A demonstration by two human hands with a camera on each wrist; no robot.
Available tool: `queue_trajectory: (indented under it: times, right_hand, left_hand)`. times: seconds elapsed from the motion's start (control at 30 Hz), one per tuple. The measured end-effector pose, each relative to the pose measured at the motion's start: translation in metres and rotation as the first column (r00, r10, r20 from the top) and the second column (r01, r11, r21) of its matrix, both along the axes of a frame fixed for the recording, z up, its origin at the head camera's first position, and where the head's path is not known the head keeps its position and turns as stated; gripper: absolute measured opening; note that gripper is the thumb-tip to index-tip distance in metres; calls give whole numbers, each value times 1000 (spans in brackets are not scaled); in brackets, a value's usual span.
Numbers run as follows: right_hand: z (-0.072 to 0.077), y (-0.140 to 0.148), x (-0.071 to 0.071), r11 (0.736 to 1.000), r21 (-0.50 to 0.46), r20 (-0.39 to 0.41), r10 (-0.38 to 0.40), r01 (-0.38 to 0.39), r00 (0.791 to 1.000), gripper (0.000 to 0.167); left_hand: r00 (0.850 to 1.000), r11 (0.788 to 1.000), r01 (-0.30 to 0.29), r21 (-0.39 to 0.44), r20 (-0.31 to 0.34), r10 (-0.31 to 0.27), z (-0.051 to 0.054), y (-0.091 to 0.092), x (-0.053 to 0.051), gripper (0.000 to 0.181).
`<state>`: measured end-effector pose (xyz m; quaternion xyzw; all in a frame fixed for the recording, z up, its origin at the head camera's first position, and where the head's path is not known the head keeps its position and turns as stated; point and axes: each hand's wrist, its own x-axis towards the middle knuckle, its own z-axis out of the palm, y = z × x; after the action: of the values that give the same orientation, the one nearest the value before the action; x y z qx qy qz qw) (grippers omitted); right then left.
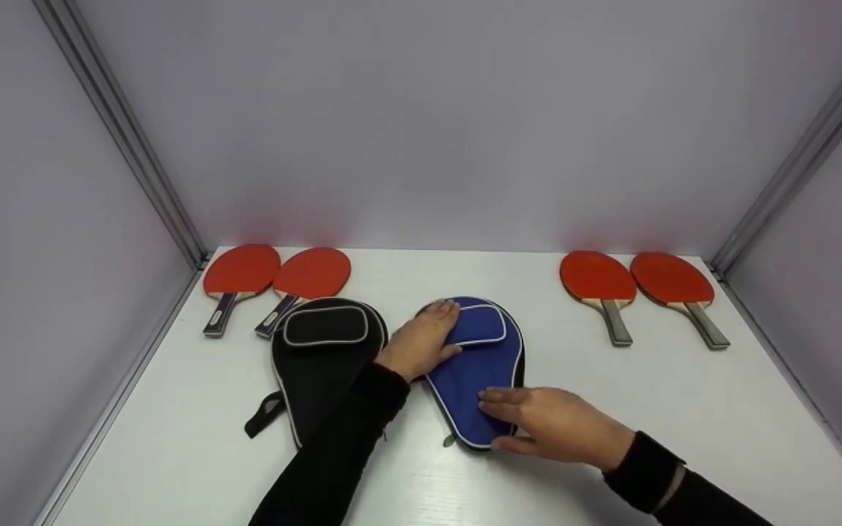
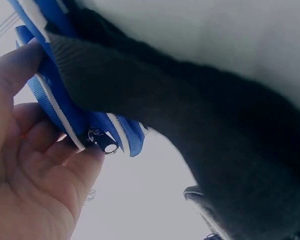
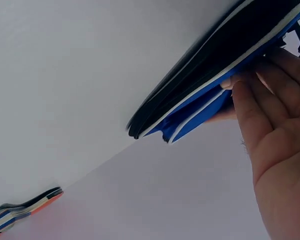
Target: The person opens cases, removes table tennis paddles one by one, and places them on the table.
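A blue table tennis paddle case (image 1: pixel 468 387) with white piping and a front pocket lies on the white table. My left hand (image 1: pixel 425 342) rests on its upper left side, fingers over the pocket; the left wrist view shows a zipper pull (image 2: pixel 106 143) by those fingers. Over the lower right part of the case, my right hand (image 1: pixel 549 422) lays straight fingers on the blue cloth. A black paddle case (image 1: pixel 319 369) with a wrist strap (image 1: pixel 265 414) lies to the left, partly hidden under my left forearm.
Two red paddles, one outermost (image 1: pixel 243 269) and one inner (image 1: pixel 313 272), lie at the back left; the black case is close to the inner handle. Two more red paddles (image 1: pixel 596 275) (image 1: pixel 672 277) lie at the back right. Grey walls (image 1: pixel 421 131) enclose the table.
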<state>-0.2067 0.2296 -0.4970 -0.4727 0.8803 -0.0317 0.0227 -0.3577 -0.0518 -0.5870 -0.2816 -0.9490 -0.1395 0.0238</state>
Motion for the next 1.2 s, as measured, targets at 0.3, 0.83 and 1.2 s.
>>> queue_trajectory:
  times: [0.3, 0.83, 1.2]
  right_hand:
    - [-11, -22, 10, 998, 19, -46, -63, 64, 997, 65]
    - [-18, -19, -26, 976, -18, -63, -219, 218, 974, 64]
    - [-20, -14, -53, 949, -49, 15, -311, 312, 950, 64]
  left_hand:
    - [999, 997, -31, -66, 22, 33, 77, 8, 57, 72]
    - [990, 994, -66, -92, 117, 77, 79, 12, 68, 72]
    - [989, 994, -16, -108, 142, 32, 75, 14, 71, 70]
